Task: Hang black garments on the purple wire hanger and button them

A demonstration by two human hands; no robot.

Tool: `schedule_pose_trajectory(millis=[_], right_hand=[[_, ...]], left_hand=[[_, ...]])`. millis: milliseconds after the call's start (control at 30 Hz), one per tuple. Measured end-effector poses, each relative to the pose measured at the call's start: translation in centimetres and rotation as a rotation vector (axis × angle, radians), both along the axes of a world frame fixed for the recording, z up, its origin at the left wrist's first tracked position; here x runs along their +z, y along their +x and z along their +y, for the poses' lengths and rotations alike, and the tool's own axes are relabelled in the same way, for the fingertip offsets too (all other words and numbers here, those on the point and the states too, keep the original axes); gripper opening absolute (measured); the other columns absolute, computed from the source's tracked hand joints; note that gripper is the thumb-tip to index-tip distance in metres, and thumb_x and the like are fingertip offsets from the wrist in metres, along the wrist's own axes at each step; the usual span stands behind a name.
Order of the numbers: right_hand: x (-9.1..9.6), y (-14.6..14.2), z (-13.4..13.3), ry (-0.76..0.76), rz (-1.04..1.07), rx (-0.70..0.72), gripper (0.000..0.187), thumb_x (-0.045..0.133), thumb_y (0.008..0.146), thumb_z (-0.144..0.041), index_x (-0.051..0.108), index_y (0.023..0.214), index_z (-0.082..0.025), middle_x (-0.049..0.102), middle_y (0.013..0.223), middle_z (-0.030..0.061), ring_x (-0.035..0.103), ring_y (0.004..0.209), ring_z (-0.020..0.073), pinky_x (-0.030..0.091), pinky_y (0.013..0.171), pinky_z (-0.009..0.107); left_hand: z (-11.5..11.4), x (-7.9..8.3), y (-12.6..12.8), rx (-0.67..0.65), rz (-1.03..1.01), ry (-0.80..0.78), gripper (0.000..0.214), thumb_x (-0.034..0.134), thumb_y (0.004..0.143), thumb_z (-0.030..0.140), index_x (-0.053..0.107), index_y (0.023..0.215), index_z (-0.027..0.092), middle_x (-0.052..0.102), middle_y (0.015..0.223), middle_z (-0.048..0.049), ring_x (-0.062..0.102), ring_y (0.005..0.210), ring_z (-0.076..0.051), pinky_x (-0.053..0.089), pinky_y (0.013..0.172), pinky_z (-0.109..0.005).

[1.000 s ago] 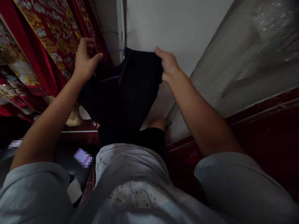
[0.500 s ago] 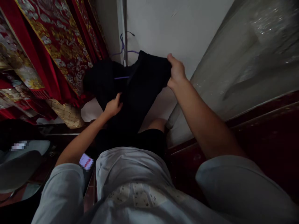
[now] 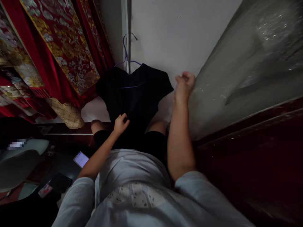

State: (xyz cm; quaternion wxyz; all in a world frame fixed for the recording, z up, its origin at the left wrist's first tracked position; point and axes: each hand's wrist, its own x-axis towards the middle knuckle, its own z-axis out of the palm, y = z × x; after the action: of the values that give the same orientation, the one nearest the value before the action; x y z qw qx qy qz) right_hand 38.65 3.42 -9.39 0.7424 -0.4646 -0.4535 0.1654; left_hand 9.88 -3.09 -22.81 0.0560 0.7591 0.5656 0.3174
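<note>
A black short-sleeved top [image 3: 151,88] hangs from a thin purple hanger [image 3: 125,50] in front of a pale wall, its neckline spread and both sleeves out. Low on its front, my left hand [image 3: 121,123] is closed, fingers pinching the cloth. My right hand [image 3: 183,86] is in the air just right of the sleeve, apart from it. Its fingers are loosely curled with the thumb off to the side, and I see nothing in it. The garment's lower part merges with my dark shorts, so its hem cannot be made out.
Red embroidered garments [image 3: 68,47] with gold and silver patterns hang at the left. Plastic-wrapped material [image 3: 239,72] fills the right side. Lower left are a lit phone [image 3: 81,159], a dark flat object [image 3: 60,183] and a grey chair [image 3: 21,167].
My right hand has let go of the sleeve and moved slightly right and down. The top now hangs lower and flatter. My left hand has slid down its front.
</note>
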Motion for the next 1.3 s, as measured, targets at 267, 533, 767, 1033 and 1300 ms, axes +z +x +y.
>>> schedule_pose_trajectory(millis=[267,533,767,1033,1300], right_hand=[[-6.6,-10.7,-7.2,-0.301,-0.016,0.652,0.027,0.065,0.081,-0.048,0.057,0.099,-0.029,0.069,0.077,0.0006,0.063,0.068,0.0209,0.051,0.062,0.035],[-10.5,-11.1,-6.6,-0.686,-0.347,0.804,0.019,0.074,0.087,-0.016,0.056,0.082,-0.017,0.059,0.064,-0.0018,0.057,0.058,0.0104,0.043,0.054,0.020],[-9.4,-9.5,-7.6,-0.659,-0.331,0.891,0.017,0.072,0.087,-0.021,0.060,0.077,-0.015,0.061,0.061,-0.0003,0.053,0.054,0.0099,0.041,0.054,0.021],[-9.9,-8.5,-7.1,-0.501,-0.386,0.896,0.015,0.067,0.081,-0.029,0.067,0.080,-0.014,0.063,0.068,0.0019,0.059,0.066,0.0134,0.044,0.064,0.025],[-9.9,-8.9,-7.2,-0.200,-0.358,0.710,0.021,0.062,0.086,-0.040,0.064,0.086,-0.019,0.064,0.077,0.0025,0.062,0.075,0.0176,0.046,0.073,0.031]], left_hand=[[-1.8,-3.5,3.6,0.062,-0.771,0.142,0.072,0.069,0.091,0.015,0.031,0.151,0.026,0.061,0.118,-0.0086,0.070,0.093,-0.017,0.061,0.085,-0.031],[-3.3,-4.8,5.1,-0.104,-0.971,0.231,0.062,0.072,0.090,0.021,0.046,0.145,0.022,0.060,0.104,-0.0045,0.069,0.094,-0.016,0.060,0.081,-0.025],[-3.8,-4.5,5.5,-0.185,-0.934,0.225,0.059,0.070,0.093,0.022,0.044,0.147,0.021,0.065,0.101,-0.0057,0.069,0.096,-0.019,0.059,0.089,-0.031],[-4.0,-4.5,4.9,-0.106,-0.891,0.218,0.040,0.069,0.088,0.018,0.061,0.127,0.019,0.065,0.092,-0.0034,0.067,0.087,-0.017,0.057,0.083,-0.028],[-4.5,-2.9,5.3,-0.109,-0.844,0.180,0.031,0.069,0.085,0.013,0.067,0.115,0.019,0.066,0.092,-0.0033,0.066,0.083,-0.016,0.055,0.079,-0.025]])
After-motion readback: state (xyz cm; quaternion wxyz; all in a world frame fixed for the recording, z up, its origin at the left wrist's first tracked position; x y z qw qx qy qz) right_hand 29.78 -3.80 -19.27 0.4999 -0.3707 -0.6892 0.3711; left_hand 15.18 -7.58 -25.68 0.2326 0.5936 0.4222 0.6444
